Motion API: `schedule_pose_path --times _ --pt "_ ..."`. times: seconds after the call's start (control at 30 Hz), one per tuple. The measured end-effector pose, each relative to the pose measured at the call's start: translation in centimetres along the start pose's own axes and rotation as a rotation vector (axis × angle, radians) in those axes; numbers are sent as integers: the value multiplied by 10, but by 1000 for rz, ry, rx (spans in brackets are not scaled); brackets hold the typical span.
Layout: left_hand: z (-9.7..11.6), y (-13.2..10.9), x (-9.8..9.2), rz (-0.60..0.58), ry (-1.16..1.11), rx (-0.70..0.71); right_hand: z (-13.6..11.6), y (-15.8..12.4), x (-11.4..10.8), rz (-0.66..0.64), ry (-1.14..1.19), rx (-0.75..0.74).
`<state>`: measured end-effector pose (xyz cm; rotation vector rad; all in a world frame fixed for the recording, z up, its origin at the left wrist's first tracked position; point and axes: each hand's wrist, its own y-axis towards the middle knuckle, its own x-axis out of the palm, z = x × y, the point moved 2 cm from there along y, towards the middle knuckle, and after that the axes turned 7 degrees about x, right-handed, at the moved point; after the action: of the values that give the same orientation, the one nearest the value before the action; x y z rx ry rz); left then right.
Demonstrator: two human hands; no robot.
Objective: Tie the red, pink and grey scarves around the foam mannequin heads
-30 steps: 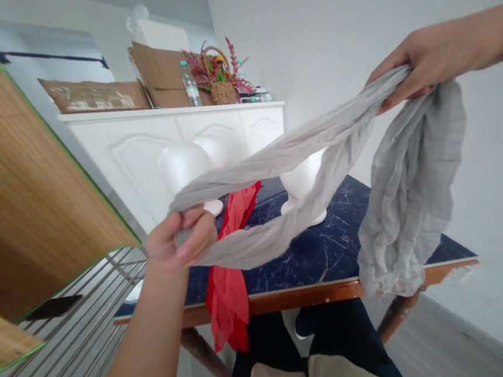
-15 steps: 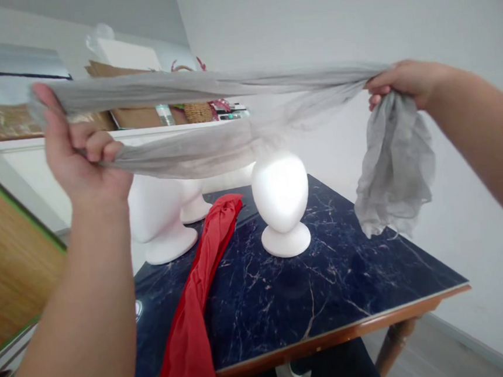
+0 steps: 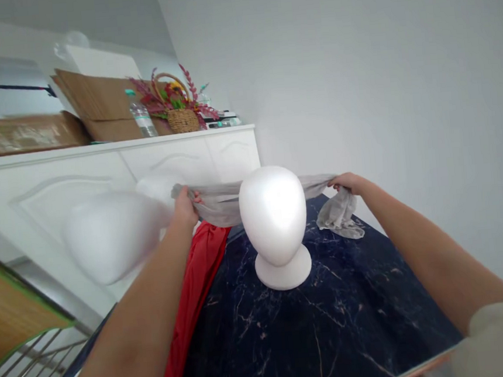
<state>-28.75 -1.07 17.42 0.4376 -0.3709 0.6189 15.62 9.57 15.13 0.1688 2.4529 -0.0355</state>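
A thin grey scarf point(image 3: 220, 211) is stretched sideways behind a white foam mannequin head point(image 3: 273, 213), which hides its middle. My left hand point(image 3: 186, 205) grips one end of the scarf, left of the head. On the right, my right hand point(image 3: 345, 184) is closed on the other side of it, and a loose bunched tail hangs down onto the table. The mannequin head stands upright on its round base. A red scarf point(image 3: 200, 278) lies lengthwise on the table, partly behind my left forearm.
The dark blue marbled table point(image 3: 265, 340) carries these things. Another white mannequin head point(image 3: 112, 233), blurred, is at the left, with a further white shape behind it. Along the back, a white cabinet point(image 3: 169, 151) holds cardboard boxes point(image 3: 98, 99), a plastic bottle point(image 3: 142, 116) and a flower basket point(image 3: 182, 120).
Both hands have reached forward and down, carrying the grey scarf from in front of and above the mannequin head to behind it. My view has shifted closer.
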Motion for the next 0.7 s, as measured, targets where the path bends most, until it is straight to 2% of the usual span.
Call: schedule_pose_path --times 0.1,0.2,0.3,0.4,0.47,0.57,0.63,0.7 --pt "-25 -20 -17 -28 109 -39 36 -8 14 -34 -219 -53" --pt "-37 -56 -40 -99 170 -107 69 -28 23 -52 -415 -119" --pt "-33 -95 -67 -195 157 -238 94 -49 23 -79 -550 -152" --pt "-22 -125 -91 -288 -54 -362 107 -63 11 -108 -621 -162" --pt "-16 -137 -102 -301 -192 -403 107 -71 2 -225 -491 -130" --pt "-15 -147 -105 -303 -206 -436 92 -91 1 -570 21 26" --pt "-19 -151 -98 -355 -158 -462 77 -113 11 -786 338 167" --pt "-23 -158 -87 -444 -112 -490 65 -139 29 -905 549 281"
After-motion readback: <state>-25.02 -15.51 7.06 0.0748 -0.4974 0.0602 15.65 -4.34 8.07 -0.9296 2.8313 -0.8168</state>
